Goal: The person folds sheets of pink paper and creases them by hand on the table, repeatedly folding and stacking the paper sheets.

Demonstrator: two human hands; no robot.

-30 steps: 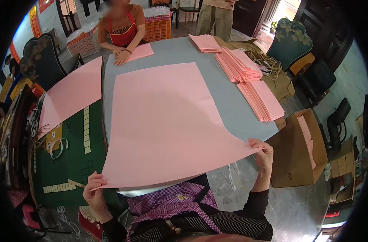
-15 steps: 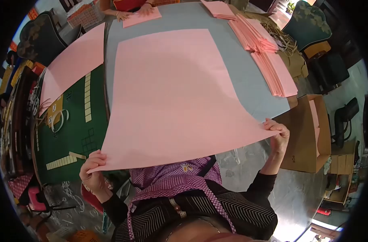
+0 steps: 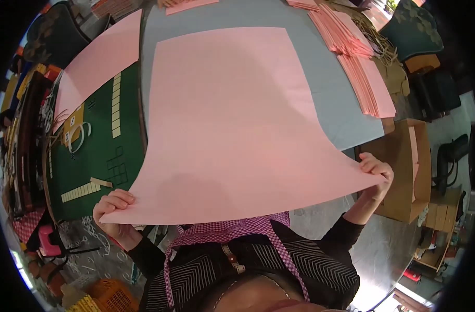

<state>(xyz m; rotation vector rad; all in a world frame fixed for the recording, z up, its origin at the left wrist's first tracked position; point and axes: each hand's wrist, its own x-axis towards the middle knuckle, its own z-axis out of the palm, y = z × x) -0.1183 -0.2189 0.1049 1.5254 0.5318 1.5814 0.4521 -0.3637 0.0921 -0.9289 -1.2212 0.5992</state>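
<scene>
A large pink cloth sheet (image 3: 227,119) stretches from the grey-blue tabletop (image 3: 341,122) toward my body. Its far part lies flat on the table, while the near edge is lifted past the table's front and pulled taut. My left hand (image 3: 114,205) is closed on the near left corner, fingers on top and thumb hidden beneath. At the near right corner, my right hand (image 3: 377,174) grips the sheet, its fingers curled over the edge. Between the hands the edge sags slightly above my purple checked apron (image 3: 232,231).
Folded pink cloths (image 3: 365,83) lie stacked along the table's right side. On the left stands a green mahjong table (image 3: 99,161) with tiles and another pink sheet (image 3: 99,65). A cardboard box (image 3: 399,177) is at the right. Another person's hand (image 3: 170,2) shows at the far edge.
Both hands have moved outward, spreading the near edge wider and tighter. The view has shifted, so the far person's hands and cloth are now mostly cut off at the top.
</scene>
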